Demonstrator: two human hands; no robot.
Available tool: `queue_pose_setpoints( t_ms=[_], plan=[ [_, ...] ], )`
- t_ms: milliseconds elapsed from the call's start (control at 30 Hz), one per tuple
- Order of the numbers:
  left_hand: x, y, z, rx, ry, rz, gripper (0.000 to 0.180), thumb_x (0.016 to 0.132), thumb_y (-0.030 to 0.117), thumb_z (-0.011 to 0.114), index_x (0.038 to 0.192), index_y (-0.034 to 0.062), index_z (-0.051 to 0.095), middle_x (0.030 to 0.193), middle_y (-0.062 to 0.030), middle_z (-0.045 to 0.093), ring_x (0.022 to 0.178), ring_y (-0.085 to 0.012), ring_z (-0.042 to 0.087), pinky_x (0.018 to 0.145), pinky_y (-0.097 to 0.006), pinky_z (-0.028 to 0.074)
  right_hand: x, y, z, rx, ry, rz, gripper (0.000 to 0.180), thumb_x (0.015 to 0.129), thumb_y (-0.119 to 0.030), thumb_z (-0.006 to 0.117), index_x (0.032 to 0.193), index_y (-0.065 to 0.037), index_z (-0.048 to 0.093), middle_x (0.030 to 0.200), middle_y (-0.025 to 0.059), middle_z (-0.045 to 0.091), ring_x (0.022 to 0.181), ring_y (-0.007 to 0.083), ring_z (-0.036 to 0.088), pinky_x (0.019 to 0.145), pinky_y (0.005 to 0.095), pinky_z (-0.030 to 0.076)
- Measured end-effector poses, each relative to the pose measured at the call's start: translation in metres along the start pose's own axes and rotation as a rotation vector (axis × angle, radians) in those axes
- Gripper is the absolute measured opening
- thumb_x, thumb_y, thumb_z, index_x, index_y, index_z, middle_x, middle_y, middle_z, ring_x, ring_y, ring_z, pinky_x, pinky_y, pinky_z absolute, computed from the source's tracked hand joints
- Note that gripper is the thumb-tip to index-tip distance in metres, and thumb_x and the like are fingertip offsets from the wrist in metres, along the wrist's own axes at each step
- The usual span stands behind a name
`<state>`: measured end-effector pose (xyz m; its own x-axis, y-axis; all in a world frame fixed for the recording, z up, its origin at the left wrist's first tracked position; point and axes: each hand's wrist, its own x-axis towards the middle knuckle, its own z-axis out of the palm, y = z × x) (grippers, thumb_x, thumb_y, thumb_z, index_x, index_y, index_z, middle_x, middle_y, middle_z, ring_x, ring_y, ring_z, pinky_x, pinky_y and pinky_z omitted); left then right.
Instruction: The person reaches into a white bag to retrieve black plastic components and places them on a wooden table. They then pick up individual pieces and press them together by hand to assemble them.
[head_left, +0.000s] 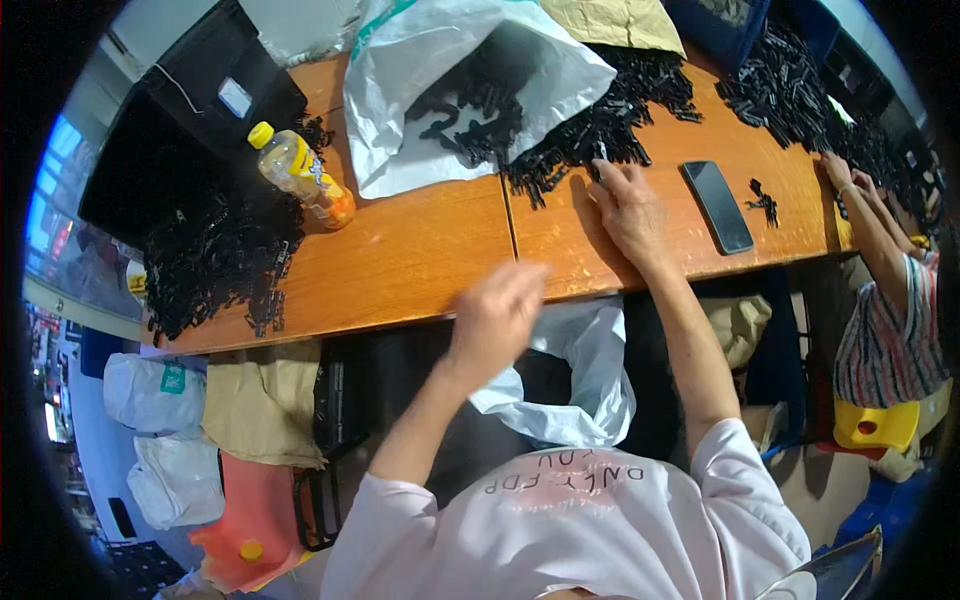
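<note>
My right hand [630,210] reaches over the wooden table [420,240] to the near edge of a heap of small black plastic parts [610,125]. Its thumb and forefinger are closed on a small black plastic part at the heap's edge. Blurred by motion, my left hand [495,312] hangs at the table's front edge; whether its fingers hold anything does not show. Below, between my forearms, an open white plastic bag [600,400] hangs off the table's front. Another white bag [385,120] lies on the table with black parts spilling from its mouth.
A dark phone [717,207] lies right of my right hand. On the left stand a bottle with a yellow cap [305,180], a black bin [215,110] and another heap of black parts [215,260]. At the far right, a person's hands [845,175] work beside more black parts.
</note>
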<state>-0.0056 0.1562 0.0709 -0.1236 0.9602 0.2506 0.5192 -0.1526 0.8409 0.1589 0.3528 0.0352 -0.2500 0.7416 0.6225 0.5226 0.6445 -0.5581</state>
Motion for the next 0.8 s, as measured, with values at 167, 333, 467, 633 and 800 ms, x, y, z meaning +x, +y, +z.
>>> queue_pose_setpoints(
  t_ms=[167, 333, 467, 633, 800],
  plan=[
    [0.125, -0.053, -0.055, 0.673, 0.306, 0.384, 0.044, 0.086, -0.008, 0.05, 0.127, 0.0052, 0.062, 0.13, -0.0124, 0.062, 0.121, -0.0332, 0.056, 0.101, -0.045, 0.045, 0.001, -0.004, 0.007, -0.212, -0.103, -0.137, 0.008, 0.09, -0.014, 0.063, 0.095, -0.007, 0.063, 0.089, 0.018, 0.063, 0.08, 0.0393, 0.064, 0.066, 0.0485, 0.051],
    [0.156, -0.112, -0.075, 0.933, 0.124, 0.315, 0.044, 0.087, -0.004, 0.054, 0.127, 0.0106, 0.064, 0.135, -0.008, 0.06, 0.122, -0.0328, 0.054, 0.101, -0.044, 0.045, 0.001, -0.005, 0.01, -0.158, -0.041, -0.131, 0.012, 0.09, -0.015, 0.063, 0.09, -0.004, 0.058, 0.084, 0.02, 0.064, 0.076, 0.0398, 0.065, 0.064, 0.048, 0.052],
    [0.131, -0.11, -0.061, 0.871, 0.238, 0.302, 0.036, 0.083, 0.001, 0.06, 0.115, 0.0146, 0.072, 0.134, -0.0072, 0.061, 0.118, -0.0307, 0.056, 0.098, -0.044, 0.043, -0.004, -0.004, 0.008, -0.162, -0.058, -0.102, 0.015, 0.091, -0.016, 0.063, 0.089, -0.003, 0.056, 0.08, 0.0215, 0.066, 0.069, 0.0404, 0.066, 0.06, 0.0495, 0.051],
    [0.1, -0.081, -0.053, 0.62, 0.5, 0.31, 0.03, 0.084, 0.001, 0.065, 0.112, 0.0104, 0.073, 0.117, -0.0097, 0.065, 0.102, -0.0295, 0.061, 0.086, -0.04, 0.049, -0.008, -0.001, 0.012, -0.261, -0.148, -0.135, 0.011, 0.091, -0.013, 0.06, 0.09, -0.003, 0.056, 0.082, 0.0229, 0.067, 0.068, 0.0414, 0.065, 0.058, 0.0509, 0.051],
    [0.031, -0.033, -0.011, -0.716, 0.331, -0.257, 0.029, 0.095, 0.003, 0.061, 0.123, -0.0038, 0.064, 0.102, -0.0109, 0.07, 0.09, -0.0172, 0.067, 0.083, -0.03, 0.055, -0.028, -0.003, -0.009, -0.105, -0.179, -0.117, 0.009, 0.092, -0.009, 0.057, 0.092, -0.001, 0.059, 0.087, 0.0253, 0.067, 0.069, 0.0434, 0.065, 0.061, 0.0503, 0.051]
  ],
)
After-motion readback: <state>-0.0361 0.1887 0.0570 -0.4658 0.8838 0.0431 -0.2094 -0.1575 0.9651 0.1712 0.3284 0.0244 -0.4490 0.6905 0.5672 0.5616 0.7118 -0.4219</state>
